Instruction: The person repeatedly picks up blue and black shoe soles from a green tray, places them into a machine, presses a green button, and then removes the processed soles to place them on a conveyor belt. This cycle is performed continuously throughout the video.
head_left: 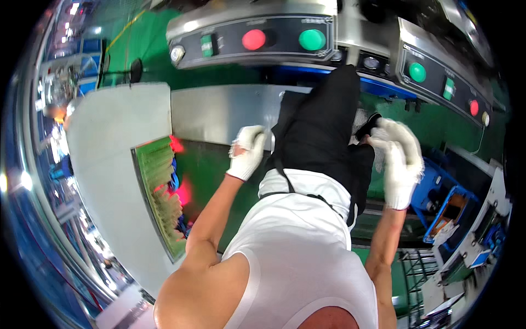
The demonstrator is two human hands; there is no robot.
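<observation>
Both of my hands wear white knit gloves. My left hand (247, 152) hangs in the air left of my thigh, loosely bent, with thumb and fingers a little apart and nothing seen between them. A bit of bare skin shows at the glove's side. Out to the right, my right hand (401, 164) is raised beside my knee, slightly smeared by motion. Its fingers are bent but apart, and no object shows in them. Black trousers (315, 131) cover my legs; a dark shoe (368, 126) shows close to the right hand's fingertips.
Ahead are two metal control panels, one (230, 41) at left and one (438, 79) at right, with red and green buttons. A pale board (118, 115) with a brush-like insert (159, 192) stands at left. A blue cart (438, 192) is at right, over a green floor (205, 178).
</observation>
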